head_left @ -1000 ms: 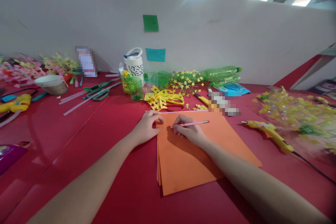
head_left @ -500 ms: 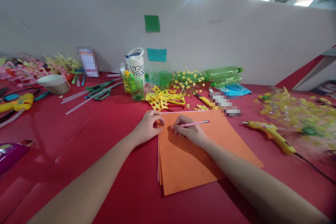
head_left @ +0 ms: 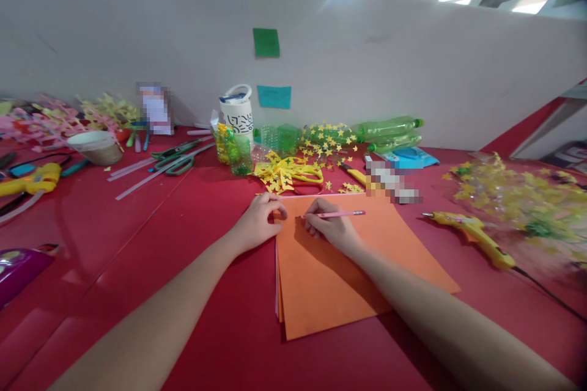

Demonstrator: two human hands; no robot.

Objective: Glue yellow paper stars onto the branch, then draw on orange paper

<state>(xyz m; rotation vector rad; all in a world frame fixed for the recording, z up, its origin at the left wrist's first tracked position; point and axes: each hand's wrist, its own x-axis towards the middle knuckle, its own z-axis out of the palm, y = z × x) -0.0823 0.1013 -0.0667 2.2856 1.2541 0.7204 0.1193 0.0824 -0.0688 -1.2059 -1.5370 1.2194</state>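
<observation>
Several orange sheets lie stacked on the red table. A pink pencil is gripped in my right hand, its tip at the upper left part of the top sheet. My left hand rests at the stack's upper left edge, thumb and fingers curved apart with nothing between them. Just behind the stack are yellow paper cutouts and yellow-handled scissors.
Glue guns lie on the right and far left. Green scissors, a white cup, a white container and green bottles stand or lie near the grey partition. Yellow star decorations spread at right.
The pencil and my right fingers have shifted slightly, with the pencil now lying flatter. My left hand has kept its place on the stack's edge.
</observation>
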